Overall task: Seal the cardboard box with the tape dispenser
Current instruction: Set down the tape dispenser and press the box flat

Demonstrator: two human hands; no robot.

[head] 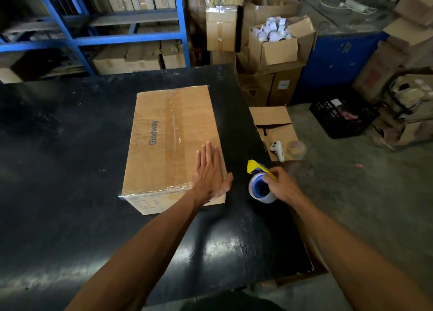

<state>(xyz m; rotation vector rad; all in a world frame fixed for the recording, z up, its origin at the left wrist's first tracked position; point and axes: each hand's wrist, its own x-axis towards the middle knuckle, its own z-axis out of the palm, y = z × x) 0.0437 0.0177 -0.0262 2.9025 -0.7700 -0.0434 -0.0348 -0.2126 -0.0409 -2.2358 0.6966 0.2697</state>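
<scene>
- cardboard box (173, 142) is plain tan-brown, with "Glodway" printed in blue and a shiny clear tape strip down the middle
- desk (70, 158) is glossy black, with a few pale scuffs and white glare spots
- tape dispenser (260, 181) is yellow up top, and the roll has a bright blue core with a whitish rim
- shelf rack (117, 39) at the back is painted blue
- crate (342, 118) on the floor is black mesh
- open carton (278, 41) behind is brown, stuffed with white rolls
- floor (351, 193) is dull grey
</scene>
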